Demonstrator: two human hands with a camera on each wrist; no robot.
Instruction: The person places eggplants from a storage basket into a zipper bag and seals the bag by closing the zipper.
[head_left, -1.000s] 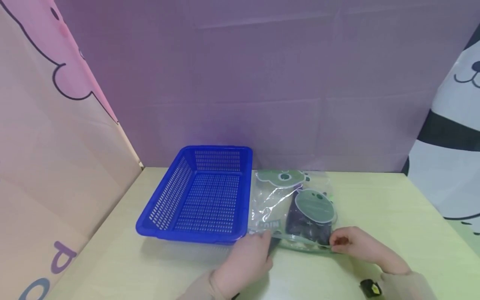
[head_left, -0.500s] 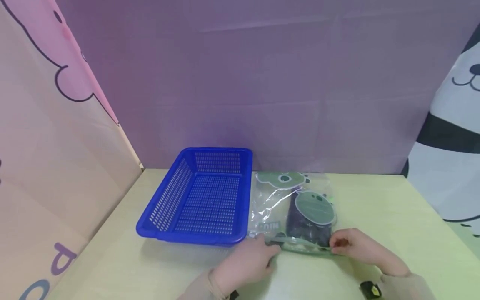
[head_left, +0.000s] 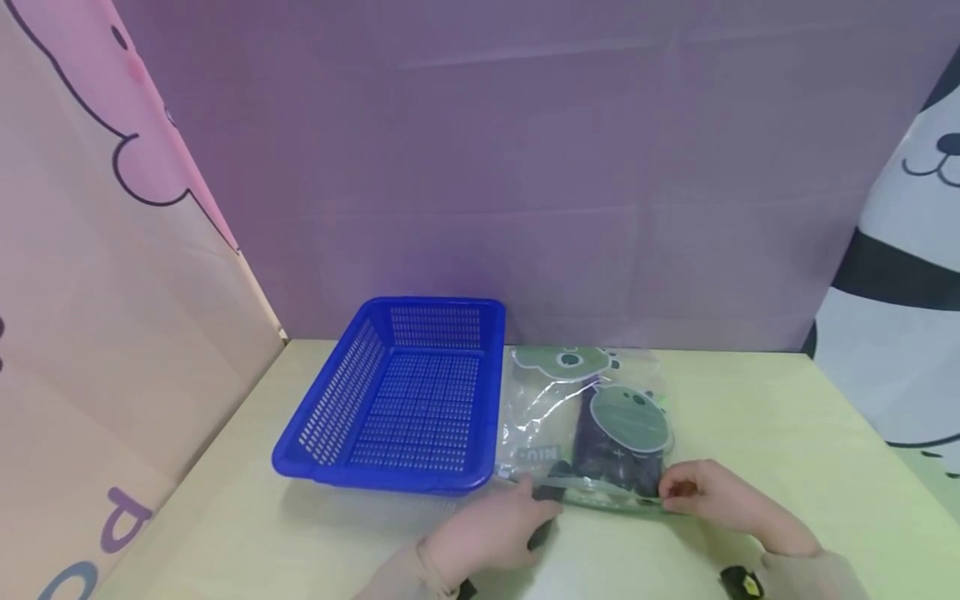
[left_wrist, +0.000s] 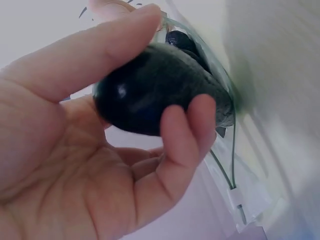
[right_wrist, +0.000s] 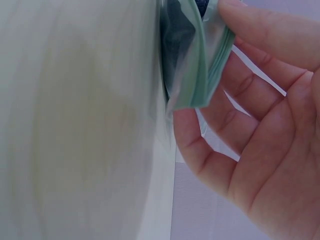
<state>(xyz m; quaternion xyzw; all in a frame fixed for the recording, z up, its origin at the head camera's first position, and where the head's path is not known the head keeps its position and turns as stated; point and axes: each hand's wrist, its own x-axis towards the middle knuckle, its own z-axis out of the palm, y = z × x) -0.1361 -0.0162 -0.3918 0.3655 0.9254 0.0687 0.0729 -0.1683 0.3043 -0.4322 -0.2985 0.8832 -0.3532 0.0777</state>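
My left hand (head_left: 498,521) holds a dark, rounded, elongated item (left_wrist: 145,92) between thumb and curled fingers. Its near end is glossy black; toward the bag it looks greyer and rougher. The far end sits in the mouth of a clear zip bag (head_left: 536,408) printed with green cartoon shapes, lying flat with its opening toward me. Through the plastic shows a dark purple bundle (head_left: 588,454), its kind unclear. My right hand (head_left: 705,496) pinches the right corner of the green zip edge (right_wrist: 200,80) between thumb and fingers. A slider (left_wrist: 236,195) shows at the zip's left end.
A blue perforated plastic basket (head_left: 281,458), nothing in it, stands directly left of the bag. The pale wooden table (head_left: 787,433) ends at a purple cloth backdrop (head_left: 525,167). A dark strap piece (head_left: 741,581) is by the right sleeve.
My left hand has shifted slightly right and then down, its fingers opening out somewhat around the dark item, whose far end now shows through the bag. The right hand keeps its pinch.
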